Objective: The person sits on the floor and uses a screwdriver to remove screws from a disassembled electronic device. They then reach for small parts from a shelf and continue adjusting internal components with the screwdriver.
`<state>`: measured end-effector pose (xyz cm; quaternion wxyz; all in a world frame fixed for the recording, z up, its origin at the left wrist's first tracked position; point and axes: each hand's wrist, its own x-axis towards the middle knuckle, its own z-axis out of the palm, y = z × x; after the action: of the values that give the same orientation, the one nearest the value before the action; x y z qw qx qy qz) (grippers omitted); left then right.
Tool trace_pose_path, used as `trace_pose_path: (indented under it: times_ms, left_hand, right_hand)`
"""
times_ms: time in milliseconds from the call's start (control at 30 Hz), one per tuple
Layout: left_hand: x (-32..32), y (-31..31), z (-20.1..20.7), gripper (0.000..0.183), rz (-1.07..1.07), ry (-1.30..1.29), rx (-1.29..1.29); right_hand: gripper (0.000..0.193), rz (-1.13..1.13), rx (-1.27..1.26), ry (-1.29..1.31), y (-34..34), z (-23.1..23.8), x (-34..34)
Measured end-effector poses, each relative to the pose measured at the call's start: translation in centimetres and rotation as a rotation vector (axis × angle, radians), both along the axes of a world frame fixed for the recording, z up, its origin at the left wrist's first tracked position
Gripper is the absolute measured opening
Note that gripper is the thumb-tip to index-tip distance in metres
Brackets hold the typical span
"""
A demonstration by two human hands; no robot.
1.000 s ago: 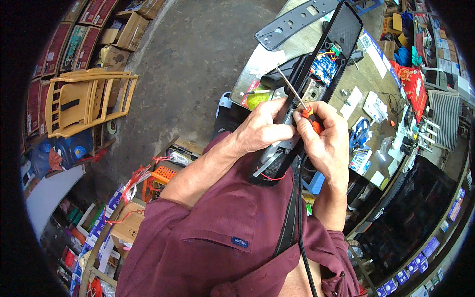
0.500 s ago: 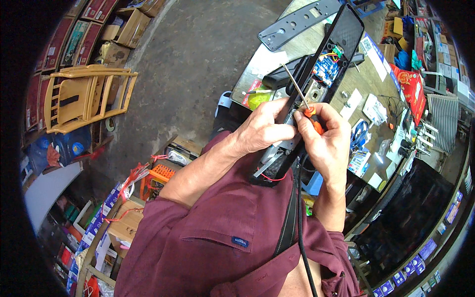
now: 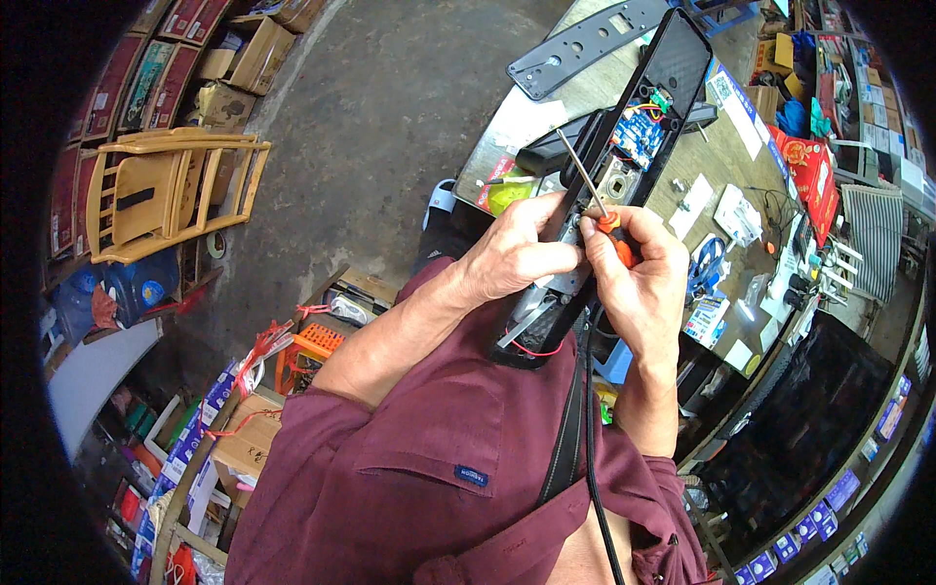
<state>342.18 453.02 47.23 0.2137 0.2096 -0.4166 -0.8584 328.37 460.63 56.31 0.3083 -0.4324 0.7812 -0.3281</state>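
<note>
Black open case [image 3: 677,64], long: gripped at its lower half by the left hand [image 3: 517,252], extending out beyond both hands. Blue circuit board [image 3: 639,136]: inside the case, just past the hands. Orange-handled screwdriver [image 3: 610,222]: pinched in the right hand [image 3: 639,276], beside the left, shaft [image 3: 582,171] pointing away.

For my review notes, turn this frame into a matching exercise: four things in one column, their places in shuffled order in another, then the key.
Things
1. screwdriver
2. circuit board
3. wooden chair
4. flat panel with holes

Places
A. picture's left side
B. on the table
C. in the right hand
D. inside the long black casing

Pairs: 1-C, 2-D, 3-A, 4-B
</note>
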Motion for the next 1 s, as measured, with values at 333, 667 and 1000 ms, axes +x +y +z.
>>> trace_pose_path:
  times_ms: [333, 667, 1000]
  left_hand:
    - [0.4, -0.3, 0.2, 0.049, -0.038, -0.006, 0.005]
    - [0.9, -0.7, 0.2, 0.042, -0.064, -0.113, 0.030]
    - [0.2, -0.6, 1.1, 0.029, 0.021, -0.053, 0.023]
  right_hand:
    - [0.018, -0.124, -0.041, -0.188, 0.1, 0.3, -0.2]
    - [0.032, -0.137, -0.257, 0.028, 4.0, 7.5, -4.1]
    - [0.049, -0.195, -0.622, 0.054, 4.3, 5.3, -1.5]
